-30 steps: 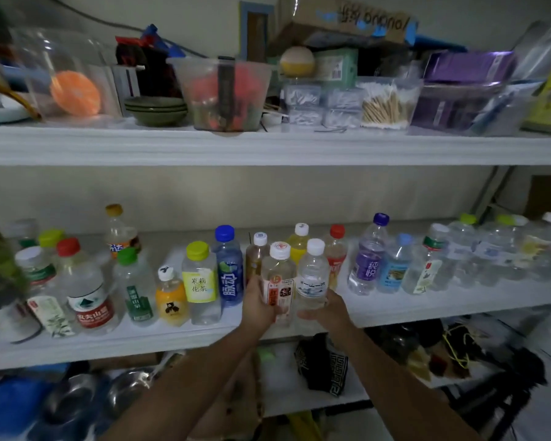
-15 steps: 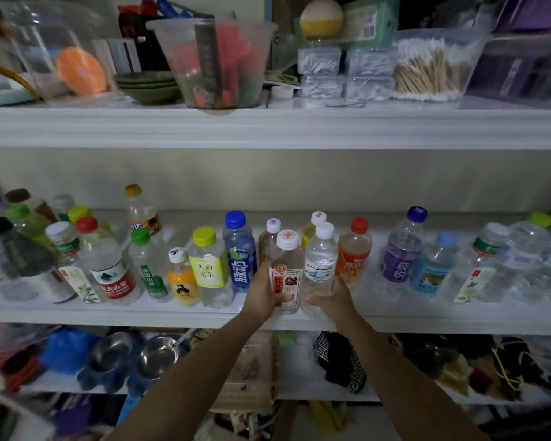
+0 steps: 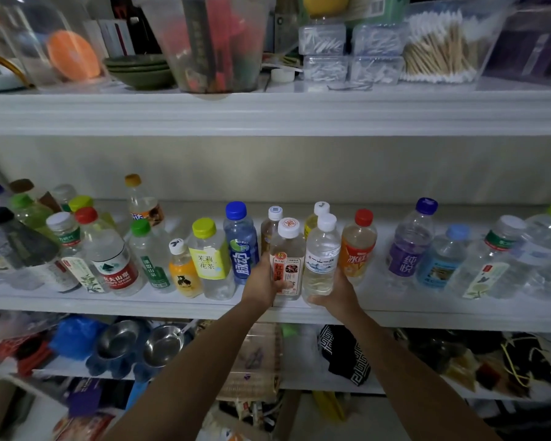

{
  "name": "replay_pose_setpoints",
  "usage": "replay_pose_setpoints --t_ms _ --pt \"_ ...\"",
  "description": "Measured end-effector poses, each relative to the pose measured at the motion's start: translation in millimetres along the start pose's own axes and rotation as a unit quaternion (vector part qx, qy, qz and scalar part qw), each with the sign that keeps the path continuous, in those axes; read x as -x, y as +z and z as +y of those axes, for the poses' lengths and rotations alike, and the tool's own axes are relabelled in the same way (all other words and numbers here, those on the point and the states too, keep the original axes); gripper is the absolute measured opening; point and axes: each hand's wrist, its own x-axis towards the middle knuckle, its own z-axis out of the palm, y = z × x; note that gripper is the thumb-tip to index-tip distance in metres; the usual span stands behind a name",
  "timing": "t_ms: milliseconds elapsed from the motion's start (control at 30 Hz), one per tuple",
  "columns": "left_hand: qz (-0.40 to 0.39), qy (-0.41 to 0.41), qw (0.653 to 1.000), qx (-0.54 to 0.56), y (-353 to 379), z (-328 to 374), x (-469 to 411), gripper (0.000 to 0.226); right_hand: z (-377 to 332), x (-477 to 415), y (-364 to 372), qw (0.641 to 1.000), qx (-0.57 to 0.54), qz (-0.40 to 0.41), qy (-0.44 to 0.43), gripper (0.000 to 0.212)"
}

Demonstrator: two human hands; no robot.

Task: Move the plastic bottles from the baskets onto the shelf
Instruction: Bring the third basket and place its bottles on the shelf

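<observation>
The left grip [image 3: 261, 278] is curled round the tea bottle [image 3: 287, 259] with the white cap and red-lettered label, thumb lying across the label. The right grip [image 3: 334, 292] cups the lower part of the clear water bottle [image 3: 322, 256], fingers wrapped behind it. Both bottles are upright and touch each other, their bases at the front strip of the middle shelf [image 3: 427, 313]; I cannot tell whether their full weight rests there yet. Over the last second little has shifted: the same two bottles stay in the same grasp, in front of the gap between the blue bottle [image 3: 240, 246] and the red-capped orange bottle [image 3: 358, 246], while the head has drawn closer. I judge this pair all but delivered, with only the letting go left. Both forearms reach up and forward from below, nearly straight and converging, wrists at the shelf's front edge. The row is tight on both sides, so pulling straight back should spare the neighbours
</observation>
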Motion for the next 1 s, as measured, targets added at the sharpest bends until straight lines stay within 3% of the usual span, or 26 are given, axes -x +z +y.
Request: replay_pose_setpoints --t_ms 333,467,567,633,733,833,1000 --pt "0.024 -0.002 0.999 -0.038 4.4 0.1 10.8 0.06 11.7 -4.4 5.8 1.0 0.004 0.001 -0.002 0.084" --pt "0.016 0.008 0.999 -0.026 5.6 -7.8 31.2 0.076 17.8 4.9 8.6 0.993 0.111 0.046 0.005 0.076" --pt "-0.025 0.019 0.991 -0.126 0.3 -20.9 49.4 0.084 15.3 29.4 2.7 0.972 0.228 0.057 0.018 0.077" --pt "-0.06 0.046 0.967 -0.243 -6.0 -29.8 64.1 0.087 20.7 47.0 -0.2 0.944 0.325 0.056 0.022 0.079" --pt "-0.101 0.119 0.899 -0.408 -14.2 -47.4 88.4 0.088 34.6 79.3 5.0 0.91 0.408 0.072 0.013 0.079" --pt "-0.124 0.162 0.867 -0.455 -23.8 -74.9 114.3 0.088 49.5 117.0 22.5 0.885 0.459 0.072 0.03 0.085" --pt "-0.136 0.185 0.848 -0.477 -33.8 -132.6 155.2 0.093 94.2 183.4 61.2 0.891 0.446 0.024 0.084 0.086"
